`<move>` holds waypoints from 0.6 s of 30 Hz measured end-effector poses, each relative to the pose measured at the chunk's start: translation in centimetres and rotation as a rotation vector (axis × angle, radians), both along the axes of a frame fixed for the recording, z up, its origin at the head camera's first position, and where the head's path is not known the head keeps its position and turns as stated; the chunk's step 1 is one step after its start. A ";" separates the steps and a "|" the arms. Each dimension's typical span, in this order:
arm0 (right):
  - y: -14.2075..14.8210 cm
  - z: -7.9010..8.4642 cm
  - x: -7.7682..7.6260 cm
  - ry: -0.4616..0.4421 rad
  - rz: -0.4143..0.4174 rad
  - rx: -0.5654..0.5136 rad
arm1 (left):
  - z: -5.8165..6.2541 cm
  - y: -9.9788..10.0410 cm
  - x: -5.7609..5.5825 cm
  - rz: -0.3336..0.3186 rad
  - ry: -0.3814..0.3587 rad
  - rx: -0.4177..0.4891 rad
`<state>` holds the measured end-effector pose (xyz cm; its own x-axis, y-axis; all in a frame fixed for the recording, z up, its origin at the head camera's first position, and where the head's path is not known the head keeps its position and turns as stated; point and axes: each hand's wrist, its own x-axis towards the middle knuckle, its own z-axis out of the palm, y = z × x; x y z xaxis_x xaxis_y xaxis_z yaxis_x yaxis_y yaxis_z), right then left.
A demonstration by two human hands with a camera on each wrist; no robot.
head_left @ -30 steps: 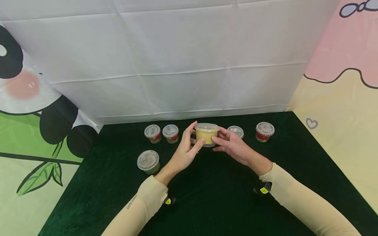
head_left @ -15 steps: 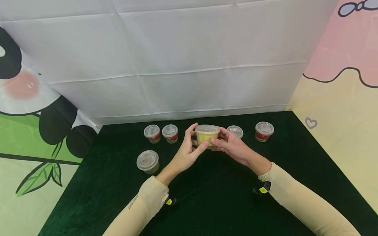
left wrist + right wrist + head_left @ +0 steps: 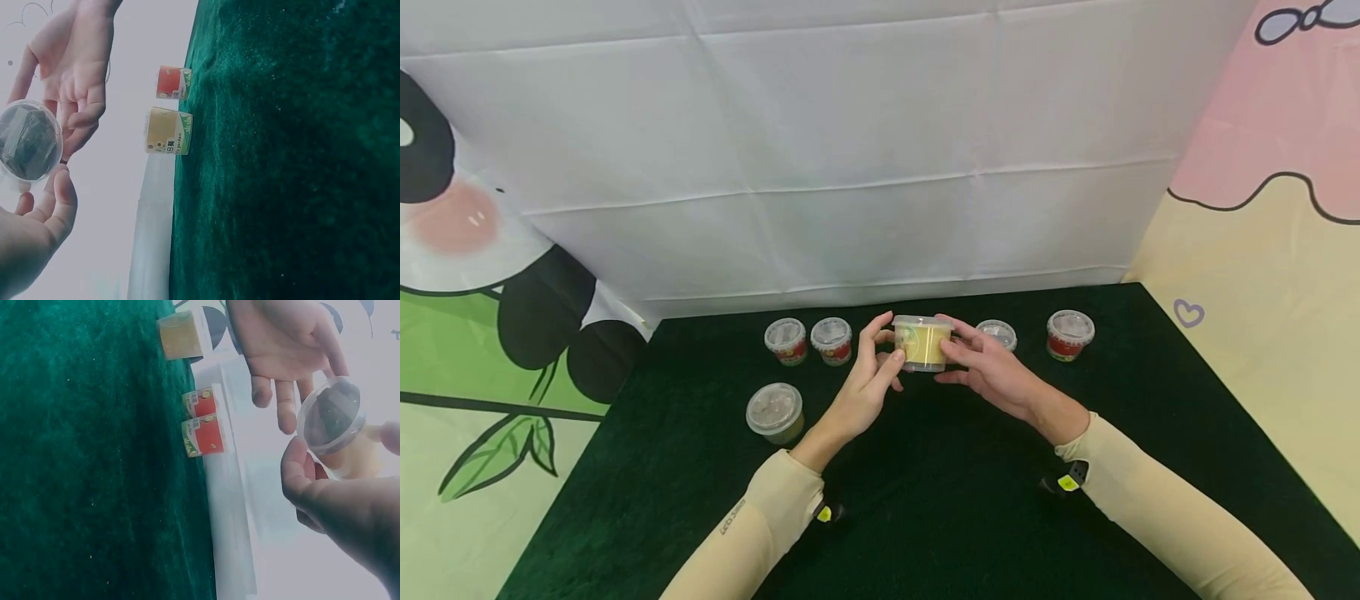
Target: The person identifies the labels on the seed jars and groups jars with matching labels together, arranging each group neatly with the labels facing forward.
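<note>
Both hands hold up a clear lidded plastic cup with a yellow label [image 3: 923, 343] over the back of the green-covered table. My left hand [image 3: 867, 383] has its thumb on the label's left edge and its fingers around the far side. My right hand [image 3: 1000, 375] grips the opposite side, thumb on the label and fingertips up at the lid's rim. In the left wrist view the cup's round clear face [image 3: 30, 140] shows dark grey contents. From the right wrist the same cup [image 3: 334, 419] looks tilted, with the left hand's fingers [image 3: 286, 406] extended beside it.
Two red-labelled cups [image 3: 786, 342] stand side by side at the back left, a larger lidded cup [image 3: 775, 412] in front of them. Behind my right hand a yellow-labelled cup [image 3: 164, 131] is partly hidden. Another red-labelled cup [image 3: 1070, 335] stands farther right. A white cloth [image 3: 865, 167] hangs behind.
The cup has turned in my hands: green print now shows at the label's left. My left thumb has shifted left along the cup. The cups on the table have stayed put.
</note>
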<state>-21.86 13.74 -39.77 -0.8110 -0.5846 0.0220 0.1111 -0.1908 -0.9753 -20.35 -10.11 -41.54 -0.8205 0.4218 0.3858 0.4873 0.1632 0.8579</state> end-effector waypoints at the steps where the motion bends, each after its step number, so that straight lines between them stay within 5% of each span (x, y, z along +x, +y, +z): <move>1: 0.0 0.0 0.0 0.000 0.007 -0.004 | 0.0 0.0 0.0 0.004 0.005 -0.001; 18: -0.4 -0.2 0.1 0.020 0.054 0.005 | 0.2 -0.3 0.2 -0.006 -0.072 0.024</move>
<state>-21.76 13.37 -40.00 -0.7775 -0.6279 0.0348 0.1018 -0.1803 -0.9783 -20.11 -10.39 -41.36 -0.8440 0.4179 0.3361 0.4254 0.1400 0.8941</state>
